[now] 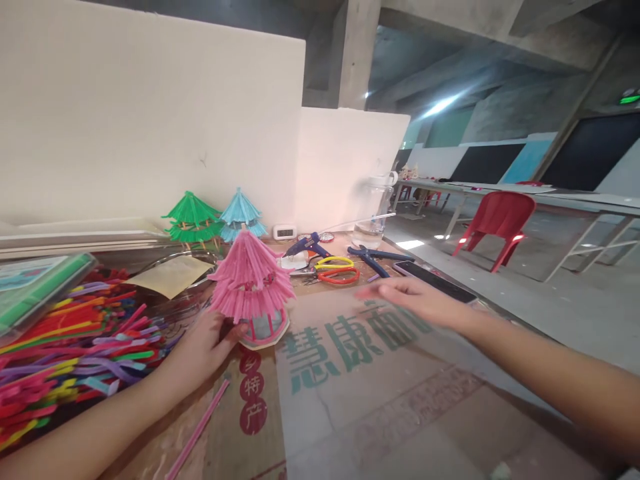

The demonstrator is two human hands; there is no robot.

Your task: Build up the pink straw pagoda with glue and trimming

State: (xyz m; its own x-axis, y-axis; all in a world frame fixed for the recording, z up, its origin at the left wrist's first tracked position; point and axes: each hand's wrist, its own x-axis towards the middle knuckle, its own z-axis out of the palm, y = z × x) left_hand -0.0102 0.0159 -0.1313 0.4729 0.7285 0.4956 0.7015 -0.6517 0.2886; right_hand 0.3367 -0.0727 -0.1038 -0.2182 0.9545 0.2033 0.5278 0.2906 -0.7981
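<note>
Fingers of my left hand [204, 345] clamp the upright pink tower [254, 283] low down, and there's my right hand [411, 300], blurred, empty, fingers outstretched, off to its right.

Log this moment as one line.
left hand: holding pink fuzzy two-tiered pagoda model | right hand: blurred, over green-lettered table covering

Craft workshop — glue gun [313, 243], pliers [369, 255]
</note>
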